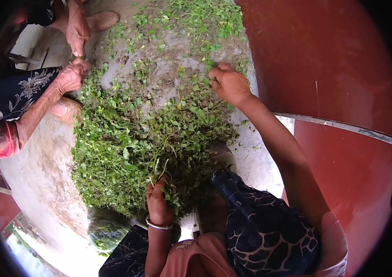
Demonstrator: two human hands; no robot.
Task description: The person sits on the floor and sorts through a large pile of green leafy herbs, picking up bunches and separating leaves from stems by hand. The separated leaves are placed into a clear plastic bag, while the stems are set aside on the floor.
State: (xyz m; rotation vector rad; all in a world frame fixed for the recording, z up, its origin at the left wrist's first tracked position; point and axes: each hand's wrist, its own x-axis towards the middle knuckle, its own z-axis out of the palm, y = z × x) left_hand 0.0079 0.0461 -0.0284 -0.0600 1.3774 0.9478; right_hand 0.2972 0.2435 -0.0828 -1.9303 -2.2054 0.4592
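Note:
A broad heap of green leafy stems (pixel 113 152) covers the concrete floor in front of me. At its near edge my left hand (pixel 160 205), with a pale bangle at the wrist, is closed around a few leafy stems (pixel 163 171) whose pale ends stick up past the fingers. Stretched out to the far right, my right hand (pixel 230 84) is closed in a pinch at a green sprig beside the scattered greens. Its fingertips are partly hidden by the hand, but leaves show right at them.
At the upper left sits another person, whose hands (pixel 74 76) meet over the heap's edge. More loose greens (pixel 205 18) lie at the far end. A red wall (pixel 325 51) rises on the right. A clear plastic bag (pixel 108 228) with greens is at the lower left.

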